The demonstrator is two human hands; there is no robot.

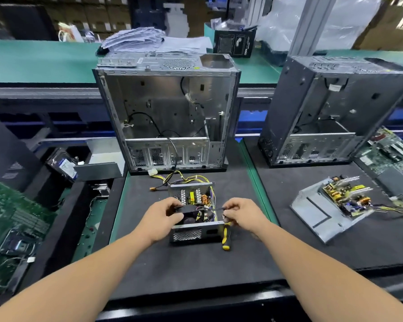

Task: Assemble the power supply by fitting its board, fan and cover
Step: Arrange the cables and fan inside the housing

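Working mid-mat, the left hand (pixel 166 213) pinches the black fan (pixel 189 216) over the open power supply shell (pixel 193 231), while the right hand (pixel 242 213) nips its thin wire, fingers closed. Light, rigid plastic, I'd guess: best held by its frame. Stamped steel, perforated vents, sharp edges. Board (pixel 197 197) sits inside, fragile-looking; yellow-handled screwdriver (pixel 226 235) leans just beside.

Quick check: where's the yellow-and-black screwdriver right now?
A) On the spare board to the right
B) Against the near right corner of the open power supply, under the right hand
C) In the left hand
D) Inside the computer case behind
B: the screwdriver stands tilted against the power supply's near right corner, just below the right hand.
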